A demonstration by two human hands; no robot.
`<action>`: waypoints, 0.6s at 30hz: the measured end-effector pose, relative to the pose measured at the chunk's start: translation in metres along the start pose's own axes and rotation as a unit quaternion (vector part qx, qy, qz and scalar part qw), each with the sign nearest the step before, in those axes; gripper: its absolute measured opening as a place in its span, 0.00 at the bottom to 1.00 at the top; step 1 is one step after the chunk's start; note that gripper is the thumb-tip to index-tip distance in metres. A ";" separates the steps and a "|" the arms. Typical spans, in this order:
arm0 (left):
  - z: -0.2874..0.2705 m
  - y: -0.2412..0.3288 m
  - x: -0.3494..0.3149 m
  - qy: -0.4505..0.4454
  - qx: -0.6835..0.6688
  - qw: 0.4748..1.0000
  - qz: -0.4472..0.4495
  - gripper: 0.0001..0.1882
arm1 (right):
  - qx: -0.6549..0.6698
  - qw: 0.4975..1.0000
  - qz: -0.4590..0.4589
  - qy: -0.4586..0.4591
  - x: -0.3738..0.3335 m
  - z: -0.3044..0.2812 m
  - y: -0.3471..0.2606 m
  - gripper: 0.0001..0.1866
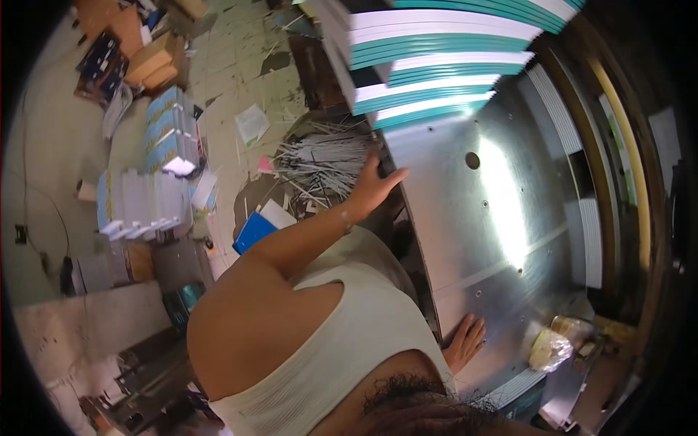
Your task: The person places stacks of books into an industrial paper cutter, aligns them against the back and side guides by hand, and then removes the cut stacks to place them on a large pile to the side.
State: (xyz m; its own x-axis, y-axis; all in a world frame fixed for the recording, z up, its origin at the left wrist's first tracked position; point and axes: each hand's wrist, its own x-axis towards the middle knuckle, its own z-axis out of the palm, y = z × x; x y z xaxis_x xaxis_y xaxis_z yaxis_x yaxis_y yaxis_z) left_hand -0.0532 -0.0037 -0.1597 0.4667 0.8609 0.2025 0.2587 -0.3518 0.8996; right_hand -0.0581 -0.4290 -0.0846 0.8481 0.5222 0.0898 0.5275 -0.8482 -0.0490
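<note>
My left hand is at the front edge of a shiny metal table. Its thumb points out over the tabletop, and the other fingers lie along the edge, partly hidden from view. My right hand rests flat on the near part of the metal, fingers extended, holding nothing. Beyond my left hand, layered stacks of paper or booklets with teal and white edges stand on the table's far end. The metal surface has a round dark hole and several small studs.
White paper stacks line the table's right side. A clear-wrapped yellowish bundle sits near the right corner. Paper strips heap on the floor, near a blue folder-like item. Bundled booklets and cardboard boxes stand left.
</note>
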 end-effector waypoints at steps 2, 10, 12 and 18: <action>0.003 0.003 0.005 -0.137 -0.314 0.929 -0.138 0.47 | -0.005 1.000 0.005 -0.016 -0.014 -0.001 0.009 0.58; 0.011 0.012 0.001 0.005 -0.399 0.902 -0.167 0.60 | -0.032 0.995 0.083 -0.032 -0.026 0.014 0.009 0.57; 0.014 0.020 0.005 -0.029 -0.390 0.897 -0.205 0.62 | -0.053 0.994 0.072 0.056 -0.026 0.011 -0.005 0.56; -0.014 0.016 0.011 -0.050 -0.334 0.908 -0.248 0.60 | 0.007 0.997 0.073 0.008 -0.007 -0.014 -0.030 0.53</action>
State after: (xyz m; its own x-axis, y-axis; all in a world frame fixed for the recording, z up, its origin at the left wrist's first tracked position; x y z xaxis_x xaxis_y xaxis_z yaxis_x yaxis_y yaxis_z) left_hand -0.0559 0.0053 -0.1371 0.5164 0.8029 -0.2977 -0.0973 0.4004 0.9111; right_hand -0.0806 -0.4090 -0.0695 0.9152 0.3914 0.0964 0.3988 -0.9139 -0.0760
